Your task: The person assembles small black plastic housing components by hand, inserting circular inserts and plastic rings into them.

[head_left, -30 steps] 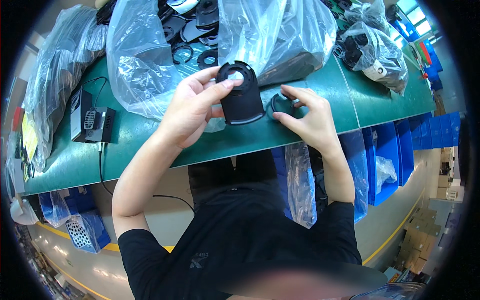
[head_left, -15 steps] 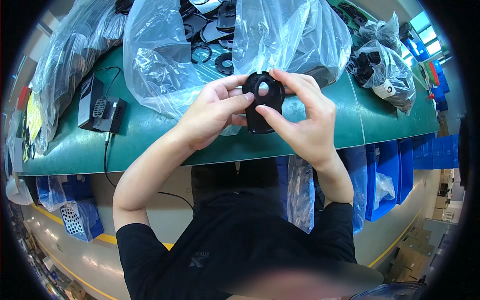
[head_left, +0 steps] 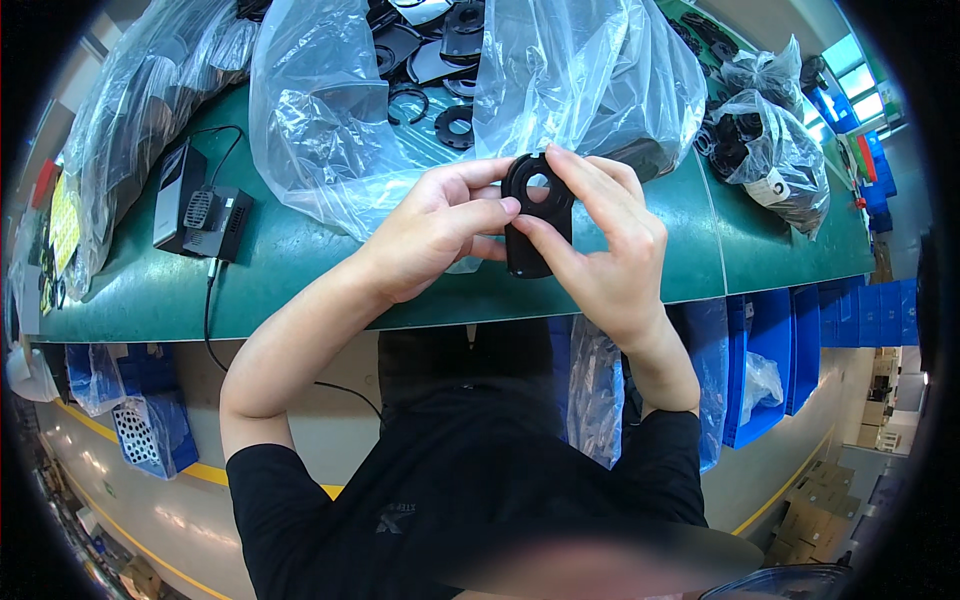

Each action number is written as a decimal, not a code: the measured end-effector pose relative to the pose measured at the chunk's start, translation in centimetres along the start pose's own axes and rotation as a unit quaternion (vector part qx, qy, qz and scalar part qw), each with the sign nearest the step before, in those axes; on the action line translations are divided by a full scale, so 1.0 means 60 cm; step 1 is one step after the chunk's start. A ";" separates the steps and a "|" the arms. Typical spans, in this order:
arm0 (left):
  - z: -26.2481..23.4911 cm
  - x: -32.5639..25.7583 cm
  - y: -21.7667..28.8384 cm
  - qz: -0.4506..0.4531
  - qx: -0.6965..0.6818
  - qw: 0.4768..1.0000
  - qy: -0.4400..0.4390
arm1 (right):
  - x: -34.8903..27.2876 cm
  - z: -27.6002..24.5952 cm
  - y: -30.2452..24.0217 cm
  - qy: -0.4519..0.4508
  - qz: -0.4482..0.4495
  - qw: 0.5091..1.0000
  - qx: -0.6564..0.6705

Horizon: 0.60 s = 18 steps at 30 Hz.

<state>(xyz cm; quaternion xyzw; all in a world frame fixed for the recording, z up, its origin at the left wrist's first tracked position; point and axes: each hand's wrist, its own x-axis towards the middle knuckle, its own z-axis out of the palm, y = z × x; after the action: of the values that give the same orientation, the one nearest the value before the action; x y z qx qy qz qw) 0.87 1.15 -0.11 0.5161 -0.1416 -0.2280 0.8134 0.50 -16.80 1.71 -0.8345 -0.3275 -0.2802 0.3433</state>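
Between both hands, above the near edge of the green table (head_left: 330, 285), I hold a black plastic part (head_left: 532, 245) with a rounded top and a round hole. My left hand (head_left: 435, 225) pinches it from the left, thumb on its front face and fingers partly behind. From the right, my right hand (head_left: 615, 235) grips its rim, with the index finger at the top edge and the thumb low on the face. Beyond the hands, loose black rings and plates (head_left: 440, 60) lie in an open clear plastic bag (head_left: 320, 130).
A black boxy device (head_left: 205, 215) with a cable stands at the left of the table. More bags of black parts (head_left: 765, 165) sit at the right. Blue bins (head_left: 755, 370) line the space below the table's right side, and another blue bin (head_left: 155, 430) is at lower left.
The black part has turned slightly in my fingers and shifted a little right in view. Both hands keep their grip. The whole view has moved slightly.
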 end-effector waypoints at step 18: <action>0.000 0.000 -0.010 0.039 0.174 0.982 0.056 | 0.027 -0.009 0.039 -0.095 0.220 0.917 0.319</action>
<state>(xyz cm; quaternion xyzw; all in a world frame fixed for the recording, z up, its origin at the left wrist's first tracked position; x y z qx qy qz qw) 0.74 0.91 -0.64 0.6554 -0.1537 -0.1387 0.7263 3.11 -17.93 2.23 -0.7542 -0.2389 0.0029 0.6116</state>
